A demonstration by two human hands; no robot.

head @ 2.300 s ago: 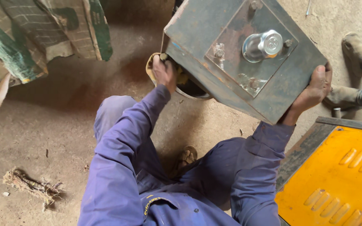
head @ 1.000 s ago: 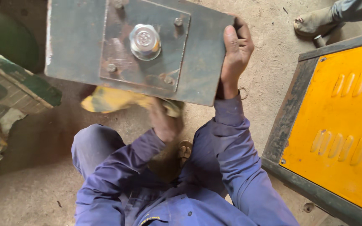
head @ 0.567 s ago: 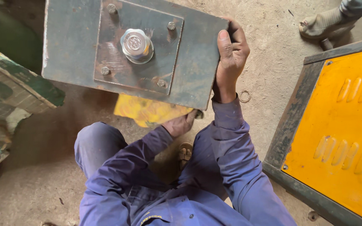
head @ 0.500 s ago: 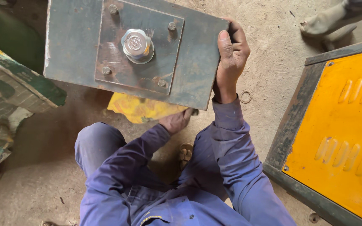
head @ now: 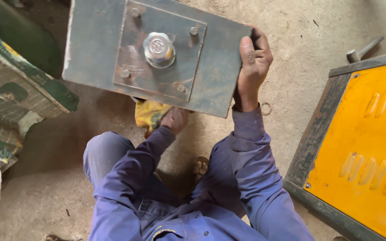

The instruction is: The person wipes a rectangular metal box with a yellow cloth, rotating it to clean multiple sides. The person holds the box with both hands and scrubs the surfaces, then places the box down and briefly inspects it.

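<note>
A grey steel box (head: 94, 53) with a bolted plate and a large shiny hex bolt (head: 158, 48) fills the top middle of the head view. My right hand (head: 253, 67) grips its right edge, thumb laid over the face. My left hand (head: 174, 120) is just under the box's lower edge, closed on a yellow cloth (head: 150, 115) that is partly hidden by the box. Both arms wear blue overall sleeves.
A yellow embossed metal panel in a dark frame (head: 367, 147) lies at the right. Green and brown patterned sacks (head: 18, 102) are piled at the left. A hammer (head: 363, 49) and a small metal ring (head: 266, 108) lie on the dusty concrete floor.
The box has turned from tilted to nearly level and shifted in view. My left hand left the box's edge and now holds the yellow cloth under it. My right hand keeps its grip.
</note>
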